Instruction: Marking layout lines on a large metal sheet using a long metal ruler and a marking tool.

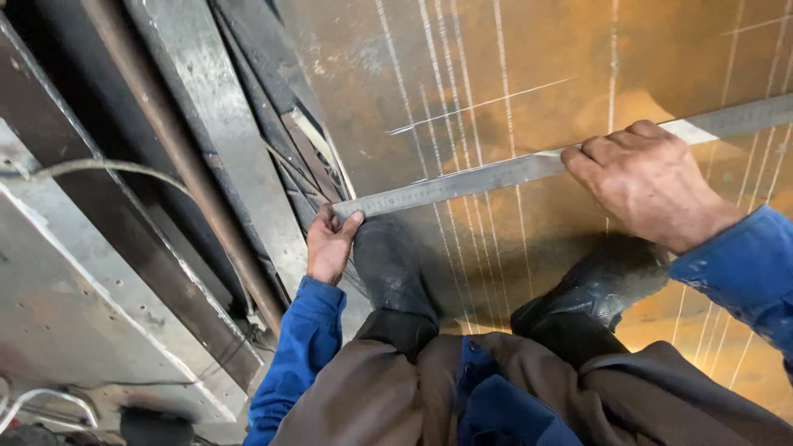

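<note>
Under both hands spreads a rusty orange steel plate (pixel 578 74), scored with pale chalk lines that run away from the person and one that crosses them. Beside the left fingers, past the plate's edge, lie grey steel beams (pixel 198 99) and a brown pipe (pixel 165 132), with a thin wire (pixel 99 168) looping over them. Two black boots (pixel 388 264) stand on the plate below the fingers, one just beside the left hand, the other beneath the right wrist.

Across the plate lies a long steel ruler (pixel 471 179), flat and slanting upward toward the right. The right hand (pixel 648 182), in a blue sleeve, presses down on it with fingers curled over its far edge, knuckles up, pinning rather than gripping it. The left hand (pixel 330 244) sits at the ruler's near end, at the plate's edge; its thumb and fingertips (pixel 353 219) are spread slightly and touch the ruler's corner, holding it in place.
</note>
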